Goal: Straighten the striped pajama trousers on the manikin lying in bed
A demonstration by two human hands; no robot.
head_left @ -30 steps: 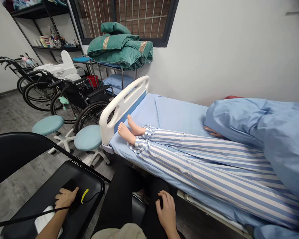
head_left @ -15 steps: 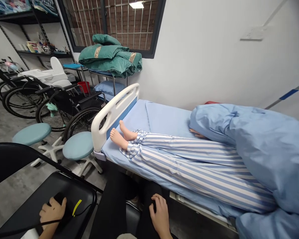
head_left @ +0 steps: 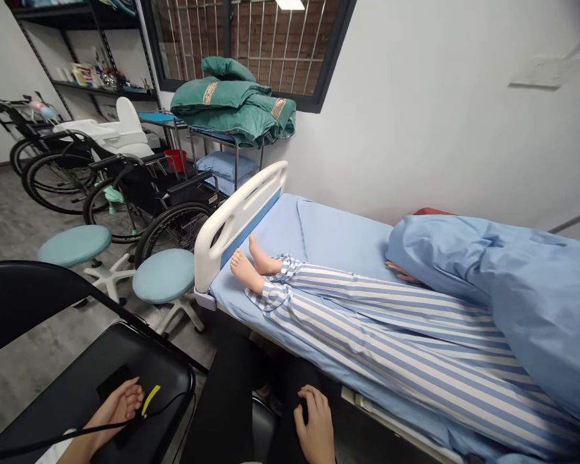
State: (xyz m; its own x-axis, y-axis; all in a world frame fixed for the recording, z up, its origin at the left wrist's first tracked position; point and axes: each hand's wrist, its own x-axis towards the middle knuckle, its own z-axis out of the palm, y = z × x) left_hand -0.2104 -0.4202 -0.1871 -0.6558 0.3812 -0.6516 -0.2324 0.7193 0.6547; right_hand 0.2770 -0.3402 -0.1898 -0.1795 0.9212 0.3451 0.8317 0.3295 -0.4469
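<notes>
My left hand [head_left: 122,407] is turned palm up over the seat of a black folding chair [head_left: 167,361], its fingers loosely curled and nothing in the palm. Beside it lies a flat black object [head_left: 112,381], mostly covered by the hand. A black cable [head_left: 77,433] crosses the wrist, and a yellow strip [head_left: 151,398] is near the fingertips. Resting on my right thigh, my right hand [head_left: 314,419] is empty with its fingers relaxed and slightly bent.
A manikin in striped trousers [head_left: 367,322] lies on a bed [head_left: 338,222] under a blue quilt [head_left: 522,290]. Two stools [head_left: 167,276] and several wheelchairs [head_left: 174,200] stand left of the footboard [head_left: 241,219]. Green bedding [head_left: 236,106] is piled on a rack.
My left hand has turned from palm down on the black object to palm up and shifted right. My right hand stays on the thigh. The view has swung slightly left.
</notes>
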